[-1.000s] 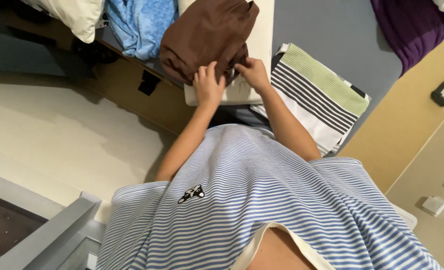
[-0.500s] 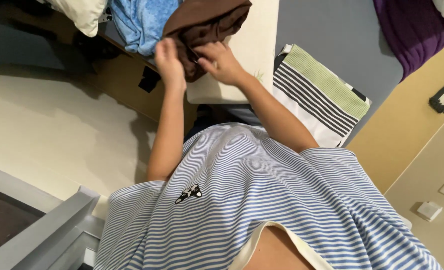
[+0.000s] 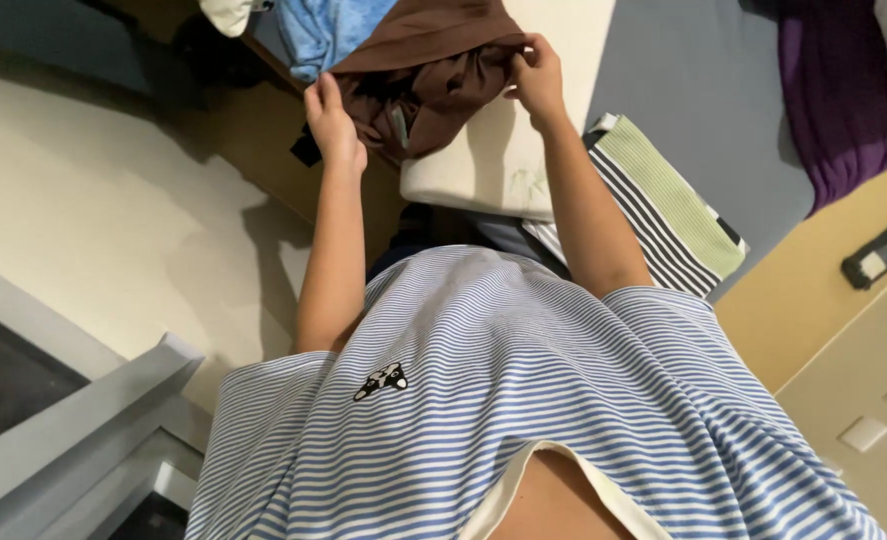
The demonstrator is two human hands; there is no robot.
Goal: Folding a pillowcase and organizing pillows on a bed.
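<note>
Two hands, left hand and right hand, on one brown garment

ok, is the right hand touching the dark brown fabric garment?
Touching. The head view shows the right hand pinching the upper edge of the dark brown fabric garment, fingers curled over the cloth with no gap. The left hand grips its other side.

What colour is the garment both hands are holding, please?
Dark brown garment, seen best in the head view.

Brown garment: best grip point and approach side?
Grip the brown garment at its outer edges, one from each side, much as the left hand and right hand hold it now. It hangs limp and bunches in the middle, so edge grips probably keep it spread.
</note>
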